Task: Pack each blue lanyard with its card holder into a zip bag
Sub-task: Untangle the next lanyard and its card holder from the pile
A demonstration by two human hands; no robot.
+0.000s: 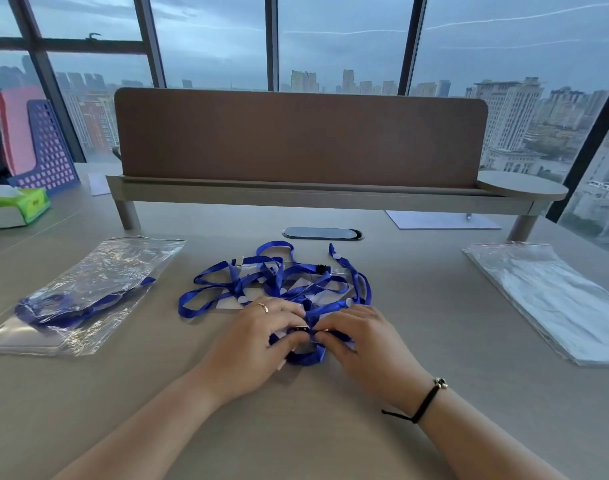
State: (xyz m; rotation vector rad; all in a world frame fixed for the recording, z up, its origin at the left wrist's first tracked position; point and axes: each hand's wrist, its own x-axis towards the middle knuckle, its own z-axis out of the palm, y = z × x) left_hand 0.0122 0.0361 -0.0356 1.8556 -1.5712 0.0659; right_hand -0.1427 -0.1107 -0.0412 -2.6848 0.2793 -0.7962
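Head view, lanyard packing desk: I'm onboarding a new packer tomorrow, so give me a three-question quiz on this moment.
1. True or false: the zip bag on the person's left already has a blue lanyard inside.
2. Where does the stack of empty zip bags lie? A) under the desk shelf B) on the person's right C) in the person's lap
3. Fill in: both hands, the left hand and the right hand, work at the near edge of the ____ of blue lanyards.

Key: 1 true; 2 B; 3 tangled pile.
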